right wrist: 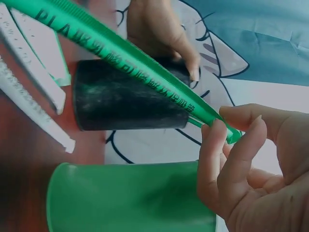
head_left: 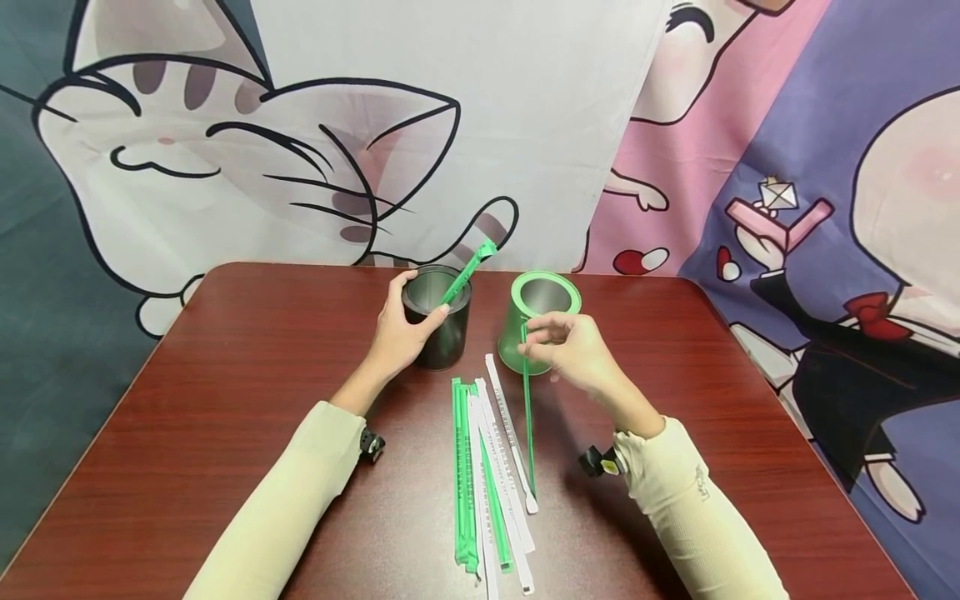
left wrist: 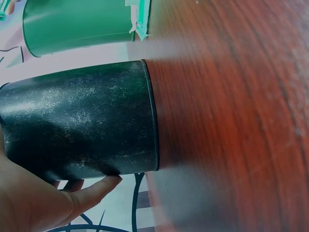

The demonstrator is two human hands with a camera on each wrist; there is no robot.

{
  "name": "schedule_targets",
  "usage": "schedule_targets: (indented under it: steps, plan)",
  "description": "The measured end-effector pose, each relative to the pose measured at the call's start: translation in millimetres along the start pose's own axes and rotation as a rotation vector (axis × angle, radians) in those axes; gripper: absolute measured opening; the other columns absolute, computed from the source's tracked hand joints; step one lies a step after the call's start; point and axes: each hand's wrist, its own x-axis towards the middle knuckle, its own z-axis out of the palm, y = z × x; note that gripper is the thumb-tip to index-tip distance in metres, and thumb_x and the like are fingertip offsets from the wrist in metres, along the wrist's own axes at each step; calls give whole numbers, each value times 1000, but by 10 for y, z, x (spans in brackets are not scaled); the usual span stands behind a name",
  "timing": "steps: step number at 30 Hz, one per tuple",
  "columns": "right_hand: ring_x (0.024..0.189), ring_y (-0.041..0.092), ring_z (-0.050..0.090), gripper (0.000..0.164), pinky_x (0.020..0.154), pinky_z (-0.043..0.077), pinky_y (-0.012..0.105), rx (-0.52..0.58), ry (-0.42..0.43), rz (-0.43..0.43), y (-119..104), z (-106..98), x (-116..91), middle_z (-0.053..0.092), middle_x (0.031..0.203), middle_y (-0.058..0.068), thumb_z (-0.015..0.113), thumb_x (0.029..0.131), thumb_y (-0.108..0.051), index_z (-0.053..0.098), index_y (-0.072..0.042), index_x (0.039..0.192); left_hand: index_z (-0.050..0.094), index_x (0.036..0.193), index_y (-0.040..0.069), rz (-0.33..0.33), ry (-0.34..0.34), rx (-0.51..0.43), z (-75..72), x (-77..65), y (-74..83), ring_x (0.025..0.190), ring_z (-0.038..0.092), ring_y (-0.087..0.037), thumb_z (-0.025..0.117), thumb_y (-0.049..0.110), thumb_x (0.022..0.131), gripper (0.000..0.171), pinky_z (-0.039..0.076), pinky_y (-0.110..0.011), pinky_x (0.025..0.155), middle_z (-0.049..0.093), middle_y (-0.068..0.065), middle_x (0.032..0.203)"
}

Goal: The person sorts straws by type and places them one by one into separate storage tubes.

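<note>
My left hand (head_left: 402, 332) holds a black cylindrical cup (head_left: 442, 343) by its far left side, thumb at the rim. The cup stands upright on the table, and a green wrapped straw (head_left: 468, 273) leans out of it to the right. Between thumb and fingertips, my right hand (head_left: 576, 352) pinches one end of another green wrapped straw (right wrist: 120, 55), printed with dark lettering. Its other end slants down toward the loose straws. Just behind the right hand stands a green cup (head_left: 510, 343) with a light green rim; the black cup is to its left.
Several green wrapped straws (head_left: 465, 475) and white wrapped straws (head_left: 506, 467) lie in a loose bundle on the reddish-brown table (head_left: 300, 367), in front of the cups. A cartoon-printed cloth (head_left: 540, 125) hangs behind the table's back edge.
</note>
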Motion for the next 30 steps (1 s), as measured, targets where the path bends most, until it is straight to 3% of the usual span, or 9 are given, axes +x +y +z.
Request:
schedule_targets:
  steps: [8,14,23,30]
  plan:
    - [67,15,69,27,44,49,31,-12,51,-35,-191,-68,48,73,88,9,78,80,-4,69,6,104,33,149,24,-6,-4,4,-2,-11,3,125,47,-27,72,41,88,74,34,-52,104,43,-8,148]
    - [70,17,71,25,45,49,29,-1,73,-71,-380,-133,93,73,84,6,79,82,-7,69,3,103,32,150,20,3,-6,6,-10,-11,-7,127,46,-28,72,41,89,76,34,-53,104,42,-8,148]
    - [72,16,72,22,46,49,28,101,116,-167,-655,-202,176,74,84,-1,78,83,-7,69,2,101,32,150,20,5,-8,7,-14,-10,-20,126,47,-28,71,42,89,76,34,-54,104,42,-8,149]
    - [66,11,67,12,43,47,25,228,248,-251,-863,-251,238,70,75,-2,79,82,-5,70,-5,89,31,150,22,3,-15,-3,-17,-8,-18,124,48,-29,71,41,89,75,36,-53,102,42,-9,148]
